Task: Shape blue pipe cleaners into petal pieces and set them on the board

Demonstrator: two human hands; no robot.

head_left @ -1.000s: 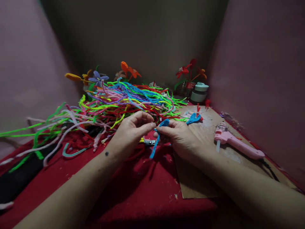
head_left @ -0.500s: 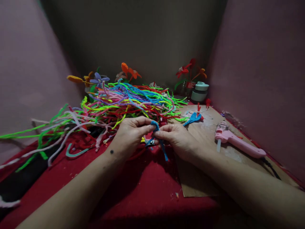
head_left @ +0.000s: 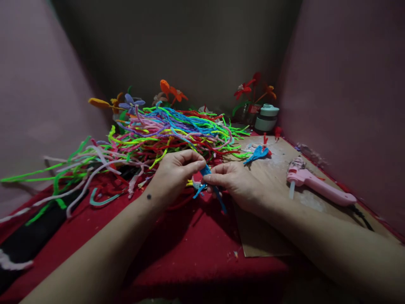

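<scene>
A blue pipe cleaner (head_left: 206, 170) is pinched between my two hands above the red cloth. My left hand (head_left: 178, 171) grips its upper part with thumb and forefinger. My right hand (head_left: 232, 179) pinches it just below, and a loose end hangs down under the fingers to the right. Another short blue end points down and left. Part of the pipe cleaner is hidden behind my fingertips. Beneath the hands a metal tool with yellow parts (head_left: 190, 183) shows only in part. A finished-looking blue bent piece (head_left: 257, 154) lies beyond my right hand on the cardboard.
A big heap of coloured pipe cleaners (head_left: 177, 128) spreads across the back and left. At right, a pink glue gun (head_left: 319, 185) rests on the cardboard (head_left: 262, 240). A lidded jar (head_left: 266, 118) and pipe-cleaner flowers (head_left: 179, 95) stand behind. Walls close in both sides.
The blue pipe cleaner has turned between my fingers; its top loop now sits lower and its hanging end swings slightly right. A short end now shows at lower left. Both hands stay nearly in place.
</scene>
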